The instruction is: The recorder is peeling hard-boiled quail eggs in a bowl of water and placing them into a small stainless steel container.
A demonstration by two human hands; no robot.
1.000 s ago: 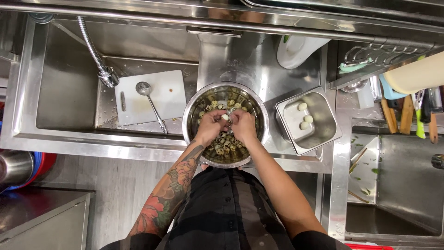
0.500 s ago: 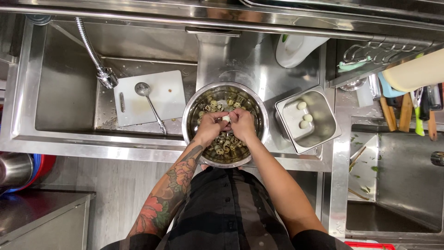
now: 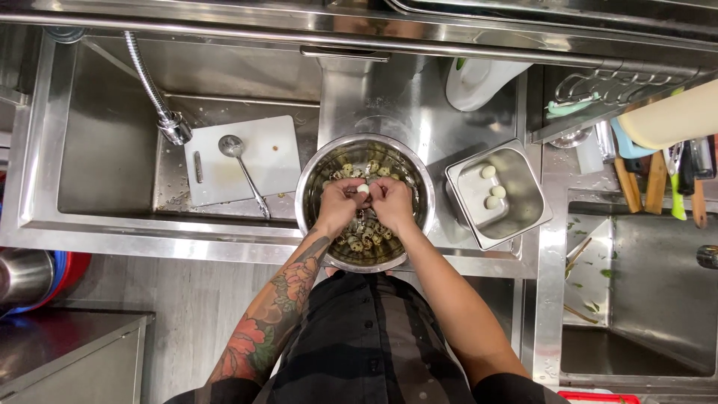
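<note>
1. The person stands close against the steel counter (image 3: 224,243), forearms reaching forward so that both hands meet over the bowl (image 3: 314,179), where shell bits can drop back in.
2. The left hand (image 3: 340,206) and right hand (image 3: 393,203) are together, fingertips pinched from either side on one small pale egg (image 3: 363,189), smooth and partly bare of shell.
3. The bowl is round polished steel, sitting on the counter between the sinks; under the hands lies a heap of small speckled eggs (image 3: 365,238), mottled brown and cream, some seemingly in water.
4. Just right of the bowl stands a square steel pan (image 3: 523,213), tilted to the counter's line, holding three smooth white peeled eggs (image 3: 491,191), kept apart from the speckled ones.
5. Left, in the sink (image 3: 105,150), a white plastic board (image 3: 277,157) lies flat with a steel ladle (image 3: 243,173) across it, below a coiled spray hose (image 3: 153,93).
6. Farthest right, wooden and coloured tool handles (image 3: 658,183) hang by a second sink (image 3: 651,299).
</note>
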